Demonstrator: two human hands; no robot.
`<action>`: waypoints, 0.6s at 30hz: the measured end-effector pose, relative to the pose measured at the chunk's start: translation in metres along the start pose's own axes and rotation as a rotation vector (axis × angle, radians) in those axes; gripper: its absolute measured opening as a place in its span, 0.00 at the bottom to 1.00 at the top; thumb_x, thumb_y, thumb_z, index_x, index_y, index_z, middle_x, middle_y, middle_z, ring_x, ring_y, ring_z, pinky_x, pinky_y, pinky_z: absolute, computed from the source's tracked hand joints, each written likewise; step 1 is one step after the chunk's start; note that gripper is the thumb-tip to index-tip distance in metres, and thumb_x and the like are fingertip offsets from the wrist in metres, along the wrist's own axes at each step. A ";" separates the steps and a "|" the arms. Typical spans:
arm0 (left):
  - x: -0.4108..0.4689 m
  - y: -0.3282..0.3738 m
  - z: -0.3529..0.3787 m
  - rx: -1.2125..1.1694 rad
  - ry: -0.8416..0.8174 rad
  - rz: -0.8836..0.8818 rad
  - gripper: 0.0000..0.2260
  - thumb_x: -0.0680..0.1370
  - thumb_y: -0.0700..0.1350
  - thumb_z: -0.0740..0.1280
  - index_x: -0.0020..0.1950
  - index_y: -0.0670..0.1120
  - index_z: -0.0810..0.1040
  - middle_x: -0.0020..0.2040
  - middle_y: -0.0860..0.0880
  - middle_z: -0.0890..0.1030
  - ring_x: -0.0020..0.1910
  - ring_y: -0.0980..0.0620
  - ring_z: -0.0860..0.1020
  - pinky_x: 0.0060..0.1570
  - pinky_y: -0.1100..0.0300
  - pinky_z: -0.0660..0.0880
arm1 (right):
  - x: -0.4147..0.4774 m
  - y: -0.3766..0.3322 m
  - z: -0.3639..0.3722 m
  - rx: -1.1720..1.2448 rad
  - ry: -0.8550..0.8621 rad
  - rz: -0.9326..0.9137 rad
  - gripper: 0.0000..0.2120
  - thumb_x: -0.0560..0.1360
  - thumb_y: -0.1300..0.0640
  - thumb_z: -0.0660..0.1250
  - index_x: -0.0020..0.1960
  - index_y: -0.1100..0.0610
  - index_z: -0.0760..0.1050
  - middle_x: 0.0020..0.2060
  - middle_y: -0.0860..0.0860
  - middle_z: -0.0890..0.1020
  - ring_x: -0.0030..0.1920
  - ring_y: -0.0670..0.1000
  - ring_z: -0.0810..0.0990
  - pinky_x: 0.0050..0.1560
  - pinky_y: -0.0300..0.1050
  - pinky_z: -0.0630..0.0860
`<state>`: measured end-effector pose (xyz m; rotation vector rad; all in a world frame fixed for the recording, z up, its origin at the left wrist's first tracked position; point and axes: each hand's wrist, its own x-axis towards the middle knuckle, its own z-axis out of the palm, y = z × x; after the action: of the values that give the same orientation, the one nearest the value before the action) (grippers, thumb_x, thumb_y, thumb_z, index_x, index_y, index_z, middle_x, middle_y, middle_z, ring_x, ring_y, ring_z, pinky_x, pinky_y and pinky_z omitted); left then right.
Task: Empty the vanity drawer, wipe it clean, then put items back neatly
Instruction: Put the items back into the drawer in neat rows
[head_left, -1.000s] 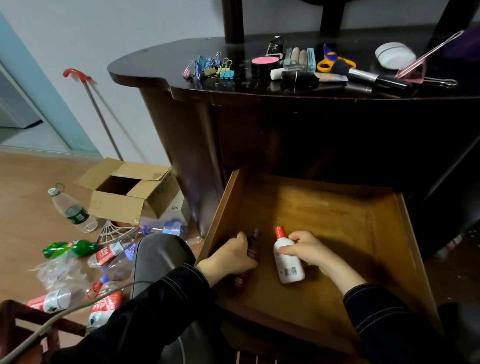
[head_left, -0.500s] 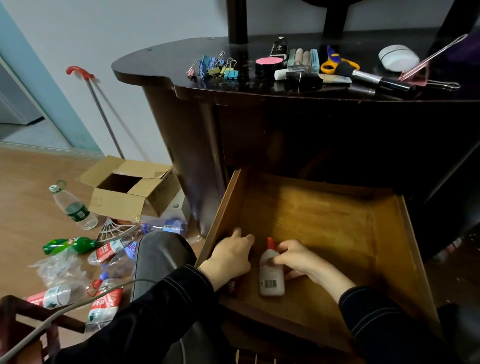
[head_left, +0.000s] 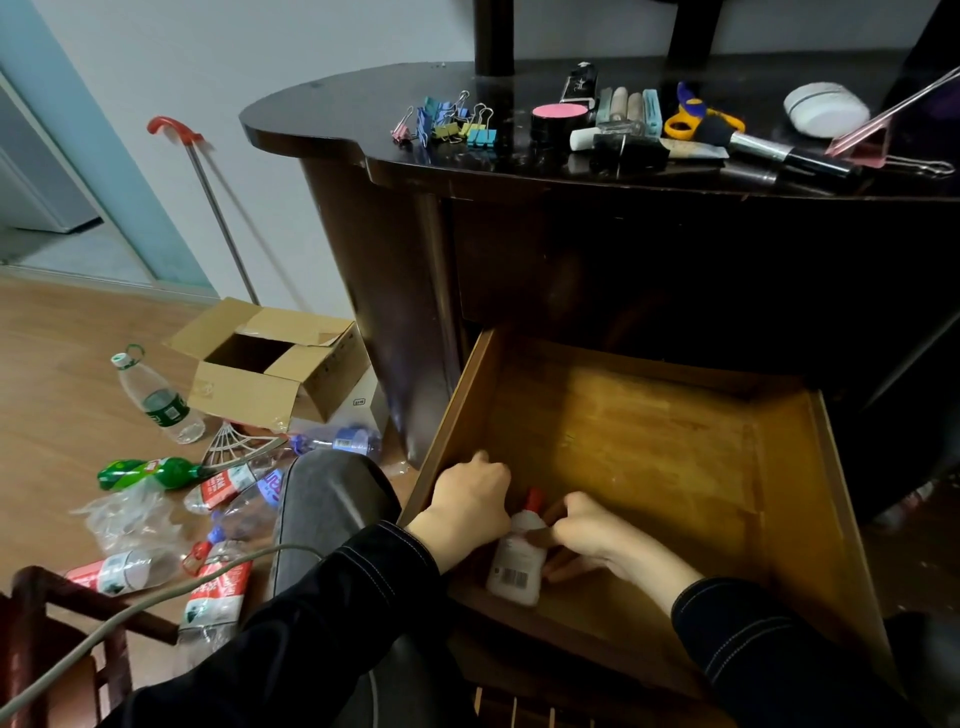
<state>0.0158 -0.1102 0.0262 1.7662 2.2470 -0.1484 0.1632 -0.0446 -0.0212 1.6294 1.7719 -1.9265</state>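
The wooden vanity drawer (head_left: 649, 447) stands pulled out, its floor mostly bare. A white bottle with a red cap (head_left: 519, 564) lies in its near-left corner. My right hand (head_left: 589, 535) curls its fingers round the bottle's shoulder from the right. Just to the left, my left hand (head_left: 470, 501) reaches down into the same corner, back up; its fingers and anything under them are hidden. On the dark vanity top (head_left: 337, 109) lie coloured binder clips (head_left: 452, 124), a pink-lidded jar (head_left: 558, 117), yellow scissors (head_left: 698, 117), a makeup brush (head_left: 769, 148) and a white round case (head_left: 826, 109).
On the floor to the left sit an open cardboard box (head_left: 270, 364) and several plastic bottles (head_left: 156, 397). A pole with a red hook (head_left: 213, 202) leans on the wall. My knee (head_left: 332, 499) is beside the drawer's left wall. A wooden chair (head_left: 57, 644) stands bottom left.
Both hands moved toward the drawer's near-left corner. The white bottle went from the drawer's middle front into that corner. The small dark bottle seen under my left hand is out of sight.
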 end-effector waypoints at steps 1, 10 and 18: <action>0.001 0.000 0.001 -0.006 0.002 -0.005 0.08 0.76 0.44 0.68 0.46 0.47 0.68 0.58 0.42 0.73 0.50 0.37 0.79 0.40 0.53 0.69 | 0.000 0.000 0.002 0.031 -0.018 0.005 0.17 0.75 0.62 0.75 0.57 0.58 0.69 0.50 0.59 0.83 0.37 0.53 0.88 0.33 0.45 0.83; 0.002 -0.003 0.003 -0.047 0.005 -0.006 0.06 0.76 0.44 0.68 0.48 0.45 0.72 0.57 0.41 0.74 0.50 0.37 0.80 0.40 0.52 0.70 | 0.001 0.001 0.012 -0.155 -0.123 -0.058 0.18 0.76 0.61 0.75 0.56 0.58 0.66 0.46 0.61 0.85 0.39 0.57 0.88 0.42 0.53 0.85; 0.001 -0.003 0.003 -0.063 0.055 -0.019 0.08 0.76 0.39 0.66 0.47 0.46 0.68 0.55 0.42 0.74 0.50 0.36 0.80 0.39 0.51 0.68 | 0.003 0.002 0.005 -0.298 -0.130 -0.115 0.20 0.76 0.56 0.75 0.60 0.59 0.68 0.46 0.57 0.86 0.35 0.51 0.84 0.40 0.50 0.83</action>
<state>0.0130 -0.1113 0.0228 1.7368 2.2816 -0.0321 0.1603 -0.0473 -0.0253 1.3027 2.0205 -1.6649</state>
